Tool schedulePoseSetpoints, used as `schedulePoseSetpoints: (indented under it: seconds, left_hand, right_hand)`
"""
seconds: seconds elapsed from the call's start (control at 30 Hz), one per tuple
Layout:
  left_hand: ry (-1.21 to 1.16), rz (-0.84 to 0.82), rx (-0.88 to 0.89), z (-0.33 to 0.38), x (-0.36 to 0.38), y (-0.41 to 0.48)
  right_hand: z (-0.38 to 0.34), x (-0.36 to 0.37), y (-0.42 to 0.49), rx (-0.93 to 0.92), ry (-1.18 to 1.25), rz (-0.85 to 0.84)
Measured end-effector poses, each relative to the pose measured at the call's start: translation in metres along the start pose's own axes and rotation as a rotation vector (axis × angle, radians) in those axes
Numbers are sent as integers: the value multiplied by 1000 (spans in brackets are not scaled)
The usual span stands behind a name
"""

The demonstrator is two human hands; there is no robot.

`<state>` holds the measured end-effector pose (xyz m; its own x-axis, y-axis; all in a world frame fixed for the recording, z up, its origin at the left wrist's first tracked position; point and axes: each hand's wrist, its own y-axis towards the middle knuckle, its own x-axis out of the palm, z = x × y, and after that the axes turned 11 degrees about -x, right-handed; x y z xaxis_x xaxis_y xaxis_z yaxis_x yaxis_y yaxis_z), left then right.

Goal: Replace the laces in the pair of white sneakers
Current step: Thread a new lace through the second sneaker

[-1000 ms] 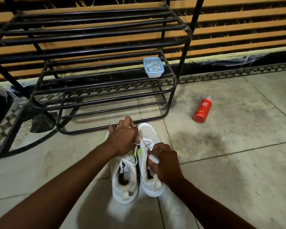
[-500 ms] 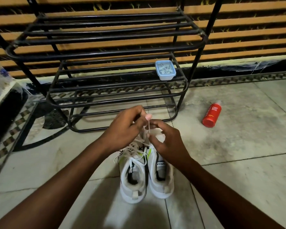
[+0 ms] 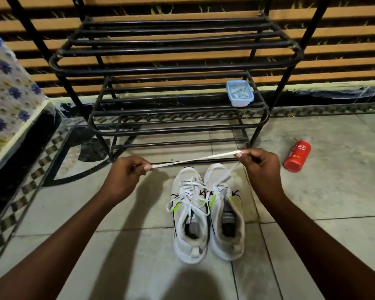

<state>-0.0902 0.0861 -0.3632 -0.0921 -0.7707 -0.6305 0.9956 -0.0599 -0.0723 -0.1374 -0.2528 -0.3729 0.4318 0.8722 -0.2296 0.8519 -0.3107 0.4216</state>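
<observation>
White lace (image 3: 193, 160) pinched taut between left hand (image 3: 126, 174) and right hand (image 3: 260, 163), above the pair of white sneakers (image 3: 208, 230).

Each hand closed on the lace by thumb and forefinger, other fingers curled. From the right hand, a blurred run of lace down to the front eyelets of the right sneaker (image 3: 227, 224); left sneaker (image 3: 189, 234) loosely laced. Sneakers side by side, touching, toes toward a black metal shoe rack (image 3: 171, 68), on a grey tiled floor (image 3: 333, 191). Pale blue container (image 3: 239, 93) on a lower rack shelf, contents indistinct. Red bottle (image 3: 297, 156) lying on the floor just right of the rack. Slatted wall (image 3: 344, 61) behind. Flower-patterned cloth (image 3: 7, 100) at left, cut off by the frame edge.
</observation>
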Motion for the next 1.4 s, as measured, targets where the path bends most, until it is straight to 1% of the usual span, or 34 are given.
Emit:
schedulePoseSetpoints:
  seconds: [0.07,0.13,0.23,0.37,0.47,0.6,0.63,0.73,0.83,0.93,1.03,1.17,1.23,1.33,1.4]
  left_hand:
    - [71,25,-81,-20,-3,1]
    - [137,57,-124,-33,-2,-1]
    - [182,85,-139,-40,2,-6]
    - [232,81,-148,-31,9,-7]
    - [134,31,-156,-13,21,-8]
    - [-89,-101,-195,25,53,-18]
    - [-169,-145,-216,34,62,-20]
    - [-445,-269,-327,64,89,-29]
    - [-541,-313,-360,84,115,-32]
    - [-483,-304,-376,92,135,-30]
    - [-386,-254,-409,92,153,-24]
    - [-267,-194,-456,94,165,-20]
    - [-219,-166,-446,95,167,-20]
    - [-239,-142,-447,97,170,-20]
    - [-184,-146,-411,96,171,-21]
  right_hand:
    - [4,-1,1,29,-1,-3]
    - [8,-1,1,39,-17,-18]
    - [12,1,1,88,9,-19]
    - [19,1,3,157,28,-22]
    - [27,-1,2,245,55,-66]
    - [36,-5,-10,346,131,-78]
    - [38,-7,-14,353,113,-86]
    - [42,-13,-31,325,-40,-110]
    - [42,-17,-45,295,-134,-145]
    - [42,-18,-58,237,-225,-252]
    - [39,-17,-73,172,-194,-292]
    - [36,-12,-82,-110,-237,-301]
    - [38,-10,-80,-208,-281,-358]
    - [46,-8,-78,-178,-386,-400]
    - [49,-4,-81,-127,-405,-337]
